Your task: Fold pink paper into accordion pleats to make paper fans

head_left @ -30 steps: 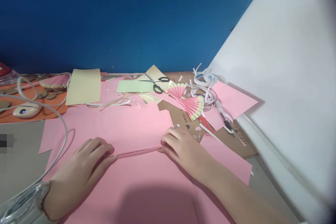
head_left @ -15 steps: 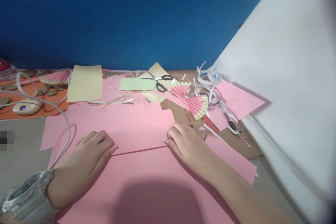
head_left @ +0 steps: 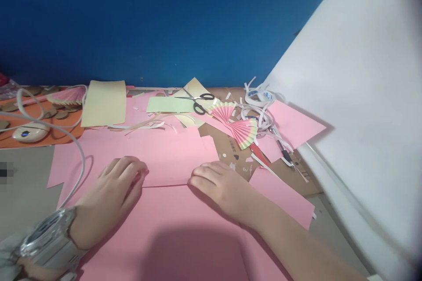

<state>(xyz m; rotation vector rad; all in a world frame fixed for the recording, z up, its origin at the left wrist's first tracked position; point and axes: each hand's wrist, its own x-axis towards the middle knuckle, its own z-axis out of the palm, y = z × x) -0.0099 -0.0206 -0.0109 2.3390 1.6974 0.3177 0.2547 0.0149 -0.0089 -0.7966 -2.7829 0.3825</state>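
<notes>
A folded strip of pink paper (head_left: 171, 158) lies across larger pink sheets (head_left: 165, 224) in front of me. My left hand (head_left: 115, 189) has its fingers curled at the left end of the strip's near edge, thumb and fingertips closed on it. At the near edge further right, my right hand (head_left: 220, 186) presses down with its fingers together, and the fingertips cover part of that edge. What lies under the right palm is hidden. A bulky clear-grey watch (head_left: 49, 241) sits on my left wrist.
Scissors (head_left: 198, 101) lie on a pale green strip (head_left: 168, 104). Beyond my right hand are a pleated pink paper fan (head_left: 242, 129), curled white strips (head_left: 257, 114) and a pen (head_left: 286, 153). A computer mouse (head_left: 31, 131) with a cable rests left, near yellow paper (head_left: 103, 103). A blue wall (head_left: 165, 22) stands behind.
My right hand has slid left along the strip's near edge, away from its right end. My left hand has shifted slightly and its fingers are more curled. The view has moved a little.
</notes>
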